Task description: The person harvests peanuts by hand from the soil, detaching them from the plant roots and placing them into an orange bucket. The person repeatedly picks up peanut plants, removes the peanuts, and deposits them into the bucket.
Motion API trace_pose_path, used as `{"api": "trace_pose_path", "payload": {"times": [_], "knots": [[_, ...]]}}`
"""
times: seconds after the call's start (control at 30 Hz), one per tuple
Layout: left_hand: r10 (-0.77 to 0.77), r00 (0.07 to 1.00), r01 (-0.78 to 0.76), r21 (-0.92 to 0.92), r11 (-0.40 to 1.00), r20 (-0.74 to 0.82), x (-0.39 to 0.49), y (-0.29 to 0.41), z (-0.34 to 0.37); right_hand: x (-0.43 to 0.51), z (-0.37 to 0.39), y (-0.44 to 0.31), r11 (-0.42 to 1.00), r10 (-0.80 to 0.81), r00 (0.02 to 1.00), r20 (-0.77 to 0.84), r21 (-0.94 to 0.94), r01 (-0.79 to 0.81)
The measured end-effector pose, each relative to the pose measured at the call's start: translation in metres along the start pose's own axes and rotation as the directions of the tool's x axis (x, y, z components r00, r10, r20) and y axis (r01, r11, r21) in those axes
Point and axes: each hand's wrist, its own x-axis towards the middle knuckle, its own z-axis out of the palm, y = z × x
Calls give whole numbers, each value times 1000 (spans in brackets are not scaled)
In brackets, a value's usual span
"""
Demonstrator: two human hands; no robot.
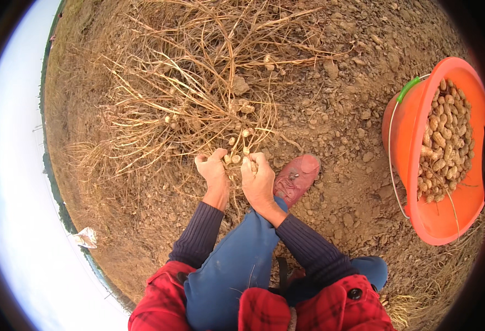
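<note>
A dry peanut plant point(172, 111) lies uprooted in front of me, its tan stems spread out to the left and away. My left hand point(215, 178) is curled at the root end, over the stems; its fingertips are partly hidden. Just to the right, my right hand point(259, 180) pinches peanut pods point(254, 166) between thumb and fingers. Several more pods point(236, 159) hang between the two hands and just beyond them. Both hands are close together but apart.
An orange bucket point(401, 132) with a green-gripped wire handle leans at the right, partly filled with peanuts point(449, 136). More dry stalks point(209, 33) lie farther ahead. My red shoe point(298, 176) rests on cloddy soil point(333, 136) beside my right hand. A white sack point(86, 238) sits far left.
</note>
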Motion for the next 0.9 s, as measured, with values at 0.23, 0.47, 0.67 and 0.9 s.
{"api": "trace_pose_path", "payload": {"times": [0.23,0.47,0.67,0.9], "knots": [[293,956,-293,116,949,16,24,-14,-6,-2,-26,-2,918,307,952,4,264,-297],[655,752,-659,68,749,73,49,7,-20,0,-118,-55,961,19,995,-103,277,11],[906,343,-876,432,213,248,106,85,-51,-1,-214,-155,835,-544,719,-432,-364,413],[927,161,-792,605,-84,339,163,77,-77,25,-239,-179,377,-657,684,-317,-924,-67]]}}
